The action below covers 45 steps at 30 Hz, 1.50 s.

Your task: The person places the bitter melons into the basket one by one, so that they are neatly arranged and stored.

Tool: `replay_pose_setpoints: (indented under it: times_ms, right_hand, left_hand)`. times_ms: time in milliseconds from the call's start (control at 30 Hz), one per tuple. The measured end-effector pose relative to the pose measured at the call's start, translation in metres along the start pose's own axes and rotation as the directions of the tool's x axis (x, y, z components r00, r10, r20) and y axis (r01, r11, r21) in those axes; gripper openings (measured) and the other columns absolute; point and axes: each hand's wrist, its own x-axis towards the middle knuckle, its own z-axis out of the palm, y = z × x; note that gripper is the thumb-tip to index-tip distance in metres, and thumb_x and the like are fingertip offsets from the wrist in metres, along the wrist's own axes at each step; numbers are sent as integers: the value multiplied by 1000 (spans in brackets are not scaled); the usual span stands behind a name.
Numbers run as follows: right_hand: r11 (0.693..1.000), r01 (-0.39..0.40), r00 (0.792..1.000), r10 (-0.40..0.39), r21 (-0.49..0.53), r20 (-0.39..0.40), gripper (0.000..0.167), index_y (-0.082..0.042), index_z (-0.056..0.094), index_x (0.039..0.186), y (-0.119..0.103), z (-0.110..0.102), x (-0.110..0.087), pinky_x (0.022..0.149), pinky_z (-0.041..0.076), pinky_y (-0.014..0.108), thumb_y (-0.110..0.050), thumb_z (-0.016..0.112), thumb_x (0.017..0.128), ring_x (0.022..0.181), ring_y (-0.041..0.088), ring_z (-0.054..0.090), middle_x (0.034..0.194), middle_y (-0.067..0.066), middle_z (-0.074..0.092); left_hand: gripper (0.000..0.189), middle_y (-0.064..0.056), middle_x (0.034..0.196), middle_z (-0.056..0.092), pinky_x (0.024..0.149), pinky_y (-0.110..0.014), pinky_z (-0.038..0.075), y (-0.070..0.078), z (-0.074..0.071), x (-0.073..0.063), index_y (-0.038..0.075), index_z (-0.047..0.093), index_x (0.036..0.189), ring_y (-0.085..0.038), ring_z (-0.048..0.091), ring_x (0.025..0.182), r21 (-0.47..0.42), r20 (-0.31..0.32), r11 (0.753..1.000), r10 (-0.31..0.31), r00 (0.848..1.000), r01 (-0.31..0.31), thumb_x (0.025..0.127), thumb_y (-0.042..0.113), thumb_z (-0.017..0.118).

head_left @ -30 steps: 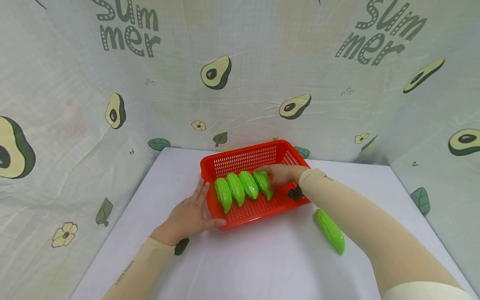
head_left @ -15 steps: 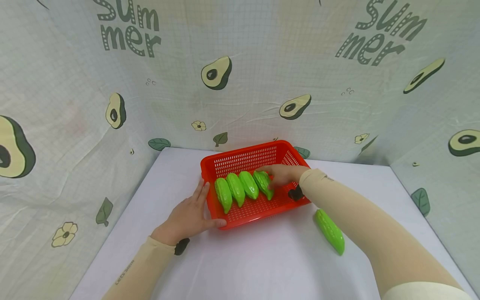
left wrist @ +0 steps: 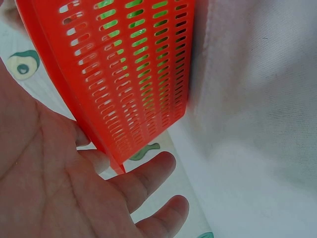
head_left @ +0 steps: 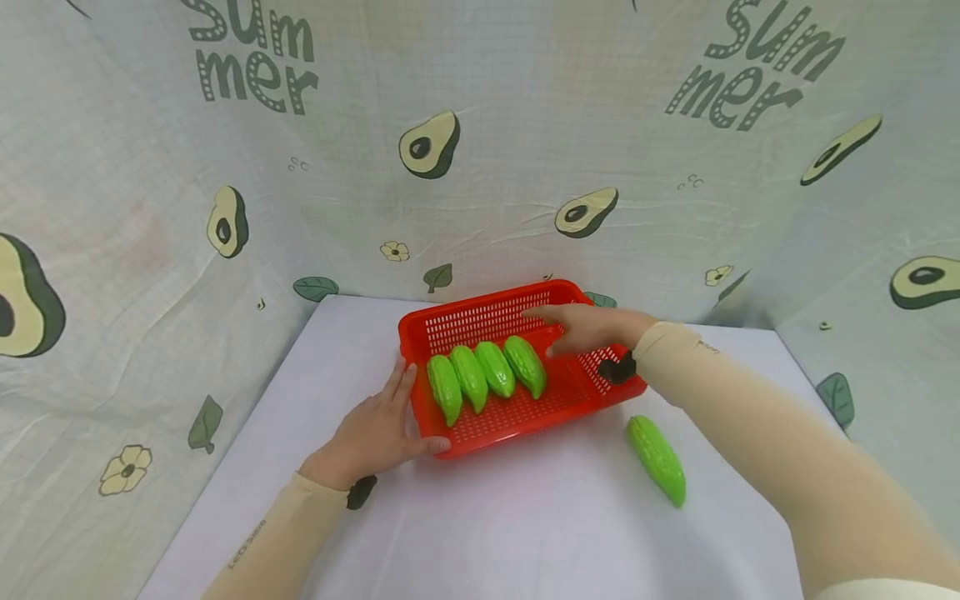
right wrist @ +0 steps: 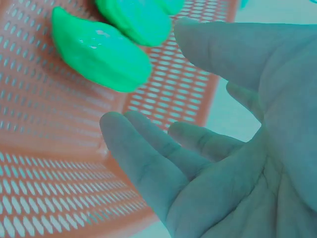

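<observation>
Four green ridged gourds [head_left: 493, 369] are lying side by side in the left half of a red basket [head_left: 558, 398], which is probably leaving the right half free for more. A loose gourd [head_left: 657, 461] is resting on the table [head_left: 525, 517] outside, near the basket's front right corner. The left hand [head_left: 371, 437] is bracing the basket's left end, fingers spreading along the side and thumb lying on the front corner of the rim, seemingly to keep the basket from sliding; its grip is staying loose, without closing round anything. The right hand [head_left: 592, 327] is hovering over the basket just beside the rightmost gourd [head_left: 525, 367], thumb and fingers standing well apart; its grip is holding nothing, as if only needing room around that gourd. The right wrist view is showing a gap between the fingers and this gourd, though its greenish tint is making true colours hard to judge, and the top edge is cutting off the further gourds. In the left wrist view the basket's slotted wall is hiding most of the gourds, and the thumb is not clearly showing. Whether neighbouring gourds are touching is hard to tell.
</observation>
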Motion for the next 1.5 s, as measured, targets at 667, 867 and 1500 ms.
replay_pose_setpoints:
  times_ms: [667, 867, 1500]
  right_hand:
    - [982, 52, 973, -8, 184, -231, 62, -19, 41, 152, 78, 5, -179, 84, 56, 36, -29, 68, 97, 117, 32, 61, 145, 14, 50]
    - [977, -16, 981, 56, 214, -184, 62, -11, 43, 150, 114, 44, -195, 83, 57, 50, -33, 66, 97, 117, 41, 58, 145, 25, 47]
    - [943, -41, 985, 93, 330, -143, 75, -21, 40, 154, 117, 118, -169, 86, 56, 50, -30, 77, 89, 124, 50, 47, 153, 22, 36]
  left_hand:
    - [127, -17, 165, 5, 93, -52, 52, 1, -1, 1, 4, 13, 160, -43, 54, 123, -2, -1, 1000, 6, 1000, -6, 73, 82, 62]
    - [129, -16, 166, 5, 91, -51, 53, 0, 0, 1, 5, 13, 160, -41, 56, 120, -2, -3, 1000, -5, 1000, 5, 70, 85, 61]
    - [128, -16, 166, 4, 93, -51, 52, -1, 2, 2, 4, 13, 159, -42, 54, 123, 1, -3, 1000, 6, 1000, -6, 72, 84, 60]
